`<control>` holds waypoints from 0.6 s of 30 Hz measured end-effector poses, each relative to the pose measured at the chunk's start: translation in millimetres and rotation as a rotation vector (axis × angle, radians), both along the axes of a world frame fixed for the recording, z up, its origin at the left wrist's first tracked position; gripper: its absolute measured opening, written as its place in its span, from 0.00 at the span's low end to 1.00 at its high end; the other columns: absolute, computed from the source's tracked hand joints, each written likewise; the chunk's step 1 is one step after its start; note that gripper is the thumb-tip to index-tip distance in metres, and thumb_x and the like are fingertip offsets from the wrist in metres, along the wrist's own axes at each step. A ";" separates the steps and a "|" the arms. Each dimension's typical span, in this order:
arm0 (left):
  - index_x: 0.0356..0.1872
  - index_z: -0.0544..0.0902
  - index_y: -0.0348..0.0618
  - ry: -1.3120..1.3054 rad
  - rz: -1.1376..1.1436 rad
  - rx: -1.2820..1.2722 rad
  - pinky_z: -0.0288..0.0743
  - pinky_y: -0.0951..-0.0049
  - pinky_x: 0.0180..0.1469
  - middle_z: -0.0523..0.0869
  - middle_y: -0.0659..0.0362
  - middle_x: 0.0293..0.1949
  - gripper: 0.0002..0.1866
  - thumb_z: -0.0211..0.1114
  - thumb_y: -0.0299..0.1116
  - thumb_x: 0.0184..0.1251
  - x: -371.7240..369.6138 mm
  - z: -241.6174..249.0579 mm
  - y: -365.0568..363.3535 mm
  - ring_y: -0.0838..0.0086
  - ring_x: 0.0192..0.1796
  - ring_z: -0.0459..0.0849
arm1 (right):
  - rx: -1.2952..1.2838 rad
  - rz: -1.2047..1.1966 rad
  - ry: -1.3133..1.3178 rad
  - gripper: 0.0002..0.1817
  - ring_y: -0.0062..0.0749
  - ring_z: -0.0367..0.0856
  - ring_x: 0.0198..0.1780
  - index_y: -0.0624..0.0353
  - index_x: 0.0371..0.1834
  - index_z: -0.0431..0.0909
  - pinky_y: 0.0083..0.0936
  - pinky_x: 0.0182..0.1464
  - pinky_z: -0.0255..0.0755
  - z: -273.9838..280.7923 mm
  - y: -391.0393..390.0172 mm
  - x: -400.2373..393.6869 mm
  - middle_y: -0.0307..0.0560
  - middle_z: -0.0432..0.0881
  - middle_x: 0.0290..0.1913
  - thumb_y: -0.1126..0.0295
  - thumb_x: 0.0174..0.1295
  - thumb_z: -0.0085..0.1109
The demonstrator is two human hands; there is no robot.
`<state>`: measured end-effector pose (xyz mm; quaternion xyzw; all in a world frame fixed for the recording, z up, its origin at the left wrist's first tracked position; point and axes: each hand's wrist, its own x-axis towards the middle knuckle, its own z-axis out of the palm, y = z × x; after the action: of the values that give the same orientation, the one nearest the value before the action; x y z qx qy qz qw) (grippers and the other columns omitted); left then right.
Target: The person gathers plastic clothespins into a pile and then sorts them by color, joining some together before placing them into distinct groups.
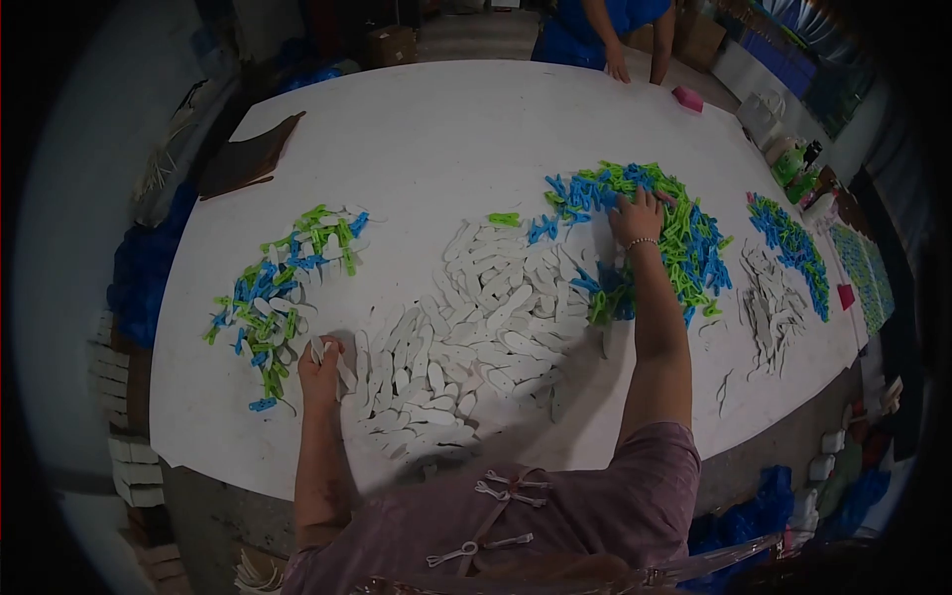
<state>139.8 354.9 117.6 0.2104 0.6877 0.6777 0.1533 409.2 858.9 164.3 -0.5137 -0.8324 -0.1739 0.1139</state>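
Note:
My left hand (320,369) is closed round a white piece at the left edge of a large heap of white pieces (506,283) on the white table (397,129). My right hand (638,216) reaches into a curved pile of green and blue clips (684,233), its fingers among them; whether they grip a clip is too small to tell. A looser group of green, blue and white pieces (268,297) lies to the left of the heap. One green clip (504,218) rests at the heap's top edge.
Further right lie a second blue and green pile (793,243) and thin grey-white pieces (772,307). Brown sheets (248,159) are at the back left. A pink block (687,98) sits at the far edge, near another person's hands (618,64).

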 end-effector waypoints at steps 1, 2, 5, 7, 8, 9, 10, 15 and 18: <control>0.33 0.77 0.40 0.007 -0.005 0.004 0.67 0.79 0.41 0.80 0.62 0.31 0.04 0.58 0.29 0.64 0.8 1.3 0.3 0.80 0.35 0.74 | -0.058 0.157 0.165 0.18 0.53 0.59 0.67 0.45 0.47 0.81 0.48 0.66 0.53 -5.3 -3.3 -11.5 0.55 0.65 0.65 0.53 0.56 0.58; 0.33 0.77 0.40 0.011 -0.012 0.007 0.67 0.79 0.41 0.80 0.62 0.31 0.04 0.58 0.29 0.64 1.2 2.0 0.6 0.79 0.35 0.75 | -0.117 0.312 0.327 0.18 0.53 0.58 0.68 0.45 0.48 0.81 0.49 0.66 0.54 -10.0 -6.8 -20.4 0.55 0.64 0.66 0.53 0.56 0.58; 0.34 0.77 0.40 0.043 -0.036 -0.016 0.67 0.79 0.41 0.80 0.62 0.31 0.04 0.58 0.29 0.64 -0.6 1.9 -0.6 0.80 0.35 0.75 | -0.335 0.691 0.324 0.18 0.53 0.58 0.68 0.45 0.48 0.81 0.50 0.64 0.56 -14.5 -36.3 -47.0 0.56 0.64 0.65 0.54 0.58 0.57; 0.34 0.77 0.40 0.011 -0.039 0.010 0.67 0.79 0.42 0.80 0.62 0.31 0.03 0.58 0.29 0.64 3.2 5.6 0.2 0.80 0.36 0.75 | -0.336 0.630 0.252 0.16 0.53 0.58 0.67 0.47 0.47 0.82 0.50 0.64 0.57 -24.1 -28.0 -50.5 0.57 0.65 0.65 0.55 0.58 0.56; 0.34 0.77 0.40 -0.014 -0.040 0.041 0.67 0.79 0.42 0.80 0.62 0.31 0.03 0.58 0.28 0.64 3.9 7.3 0.8 0.80 0.36 0.75 | -0.331 0.572 0.185 0.15 0.53 0.59 0.67 0.48 0.45 0.82 0.50 0.63 0.57 -27.6 -21.2 -53.2 0.57 0.66 0.64 0.56 0.59 0.55; 0.34 0.77 0.40 -0.012 -0.037 0.043 0.67 0.79 0.42 0.80 0.62 0.31 0.03 0.58 0.28 0.64 3.5 7.0 0.3 0.80 0.36 0.75 | -0.329 0.576 0.186 0.15 0.53 0.59 0.67 0.48 0.45 0.82 0.50 0.63 0.57 -27.1 -15.1 -53.5 0.57 0.66 0.64 0.56 0.59 0.55; 0.34 0.77 0.40 -0.007 -0.042 0.045 0.67 0.79 0.42 0.80 0.62 0.31 0.03 0.58 0.28 0.64 3.0 5.6 -0.4 0.80 0.36 0.75 | -0.143 0.374 0.136 0.14 0.52 0.59 0.67 0.49 0.43 0.83 0.50 0.63 0.58 -25.7 -8.6 -52.3 0.57 0.66 0.63 0.57 0.58 0.55; 0.34 0.77 0.40 0.032 -0.061 0.037 0.67 0.80 0.41 0.80 0.62 0.31 0.03 0.58 0.28 0.64 -0.3 5.0 -0.1 0.80 0.36 0.75 | 0.039 0.447 0.308 0.15 0.50 0.62 0.65 0.53 0.43 0.81 0.45 0.63 0.58 -5.5 -28.5 -69.4 0.58 0.69 0.60 0.58 0.59 0.53; 0.34 0.77 0.40 -0.012 -0.043 -0.011 0.68 0.80 0.41 0.80 0.63 0.31 0.03 0.58 0.28 0.64 1.7 4.1 -0.5 0.80 0.35 0.75 | -0.158 0.930 0.370 0.21 0.53 0.71 0.57 0.54 0.49 0.78 0.41 0.59 0.64 -14.0 -65.0 -103.3 0.60 0.73 0.56 0.53 0.61 0.51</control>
<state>141.5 354.4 121.6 0.2201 0.6859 0.6716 0.1733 305.9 793.8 150.3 -0.1177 -0.9496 0.0524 0.2858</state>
